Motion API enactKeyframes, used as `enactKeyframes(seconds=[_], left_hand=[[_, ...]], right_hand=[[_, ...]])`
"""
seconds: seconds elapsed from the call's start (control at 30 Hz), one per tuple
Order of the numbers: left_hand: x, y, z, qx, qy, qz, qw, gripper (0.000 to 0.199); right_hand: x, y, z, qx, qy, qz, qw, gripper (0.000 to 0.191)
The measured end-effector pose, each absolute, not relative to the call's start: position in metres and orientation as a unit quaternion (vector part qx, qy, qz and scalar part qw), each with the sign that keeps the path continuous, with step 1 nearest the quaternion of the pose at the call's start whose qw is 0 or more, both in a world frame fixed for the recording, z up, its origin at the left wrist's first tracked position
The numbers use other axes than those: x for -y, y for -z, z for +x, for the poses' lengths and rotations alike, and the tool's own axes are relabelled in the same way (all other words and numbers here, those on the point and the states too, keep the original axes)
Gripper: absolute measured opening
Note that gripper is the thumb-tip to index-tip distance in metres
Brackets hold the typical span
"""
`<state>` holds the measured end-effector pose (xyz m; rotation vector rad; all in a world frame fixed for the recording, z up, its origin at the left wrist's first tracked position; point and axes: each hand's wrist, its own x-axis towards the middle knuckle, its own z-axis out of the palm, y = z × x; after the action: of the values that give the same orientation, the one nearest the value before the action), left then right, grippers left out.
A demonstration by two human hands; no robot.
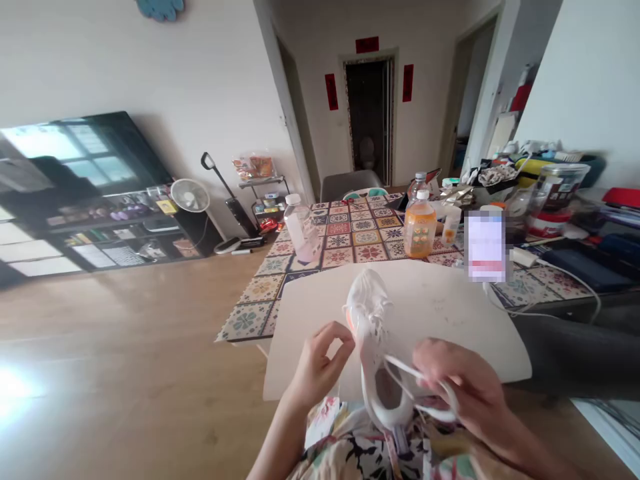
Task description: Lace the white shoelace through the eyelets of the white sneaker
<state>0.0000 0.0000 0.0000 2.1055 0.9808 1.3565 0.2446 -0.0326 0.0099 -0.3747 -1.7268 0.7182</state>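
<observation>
A white lace-up sneaker (373, 333) rests on a white board in front of me, toe pointing away and heel near my lap. At its left side, my left hand (325, 363) has thumb and forefinger tips closed together, close to the shoe's edge. Whether anything sits in that pinch is too small to tell. To the right of the shoe opening, my right hand (457, 383) is closed on a white shoelace (400, 363), which loops from the shoe to the fingers. The right hand is slightly blurred.
The white board (315, 307) lies over a patterned tablecloth (253, 290). Beyond it stand a pale bottle (301, 230) and an orange drink bottle (420, 227). A blurred-out phone (485, 247) and a cable (570, 270) are at the right, near stacked jars and clutter.
</observation>
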Motion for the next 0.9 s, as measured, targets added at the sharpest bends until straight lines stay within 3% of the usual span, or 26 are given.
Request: enactKeyframes(seconds=[0.1,0.17,0.27,0.37,0.53,0.73,0.9], left_hand=[[-0.003,-0.008,0.005,-0.327,-0.414,0.81,0.257,0.012],[-0.002,-0.012,0.01,-0.311,-0.395,0.821,0.269,0.009],[0.002,-0.012,0.017,-0.314,-0.397,0.818,0.275,0.013],[0.005,-0.009,0.025,-0.322,-0.408,0.809,0.275,0.014],[0.003,-0.006,0.035,-0.331,-0.42,0.78,0.325,0.007],[-0.008,0.001,0.031,-0.224,-0.441,0.707,0.505,0.045],[-0.004,0.004,0.023,-0.227,-0.515,0.62,0.546,0.062]], right_hand=[[0.035,-0.021,0.261,0.808,-0.349,-0.066,0.47,0.013],[0.026,-0.022,0.265,0.809,-0.363,-0.161,0.433,0.007],[0.008,-0.014,0.259,0.795,-0.325,-0.31,0.407,0.004],[0.0,-0.003,0.246,0.827,-0.283,-0.308,0.377,0.013],[0.004,0.002,0.234,0.828,-0.239,-0.288,0.417,0.012],[0.0,-0.008,0.241,0.838,-0.313,-0.265,0.362,0.01],[0.005,-0.013,0.245,0.837,-0.349,-0.209,0.365,0.021]])
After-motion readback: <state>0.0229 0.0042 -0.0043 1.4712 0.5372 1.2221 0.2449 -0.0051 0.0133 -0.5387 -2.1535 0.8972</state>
